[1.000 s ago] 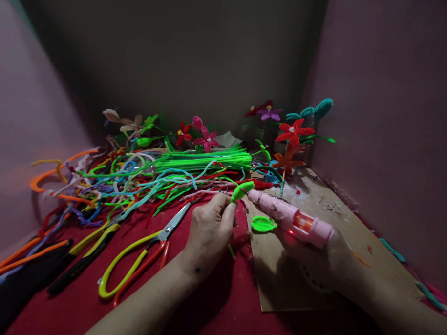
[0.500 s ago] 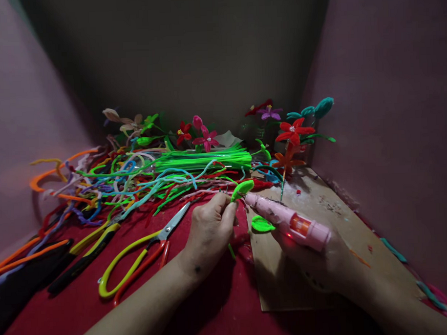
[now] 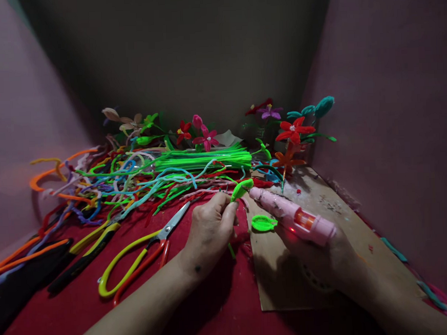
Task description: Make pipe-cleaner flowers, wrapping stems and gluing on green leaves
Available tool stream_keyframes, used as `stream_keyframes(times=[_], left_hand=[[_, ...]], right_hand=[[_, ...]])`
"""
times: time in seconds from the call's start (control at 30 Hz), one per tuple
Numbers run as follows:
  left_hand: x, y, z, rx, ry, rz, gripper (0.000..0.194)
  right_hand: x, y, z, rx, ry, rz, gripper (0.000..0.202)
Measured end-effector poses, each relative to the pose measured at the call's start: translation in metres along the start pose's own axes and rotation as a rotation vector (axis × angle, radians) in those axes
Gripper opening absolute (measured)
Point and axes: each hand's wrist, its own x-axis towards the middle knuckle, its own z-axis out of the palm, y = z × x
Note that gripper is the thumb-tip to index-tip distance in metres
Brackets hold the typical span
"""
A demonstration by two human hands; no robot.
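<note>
A bright green pipe-cleaner leaf point(image 3: 242, 188) is held in the left hand point(image 3: 211, 224), its near end pinched between thumb and forefinger. The leaf's long axis is slanted from this pinch toward the far right, over the far-left edge of the brown board point(image 3: 266, 288). A pink glue gun point(image 3: 278, 205) is gripped in the right hand point(image 3: 327, 256), its nozzle pointed far-left at the leaf's free end—tip and leaf are seen very close, but contact cannot be confirmed. That free end is nearer the nozzle than the left fingertips are. The trigger is hidden, so its state cannot be told. A red light is seen on the gun.

A second green leaf point(image 3: 262, 223) is placed on the board, just near of the nozzle. Scissors point(image 3: 168, 230) and yellow-and-black-handled pliers point(image 3: 101, 247) are laid to the left; a green pipe-cleaner bundle point(image 3: 204, 160) is located beyond the hands. Brands, labels: none can be read.
</note>
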Motion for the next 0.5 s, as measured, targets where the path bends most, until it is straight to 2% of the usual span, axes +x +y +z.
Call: stream_keyframes(times=[0.1,0.3,0.5], left_hand=[[0.001,0.000,0.000,0.012,0.007,0.006,0.022],[0.001,-0.001,0.001,0.017,-0.001,0.010,0.022],[0.000,0.000,0.001,0.031,0.005,0.012,0.023]], right_hand=[[-0.003,0.005,0.002,0.010,-0.084,-0.004,0.054],[-0.006,0.012,0.006,-0.005,-0.079,-0.029,0.054],[-0.011,0.014,0.003,-0.083,-0.079,0.058,0.053]])
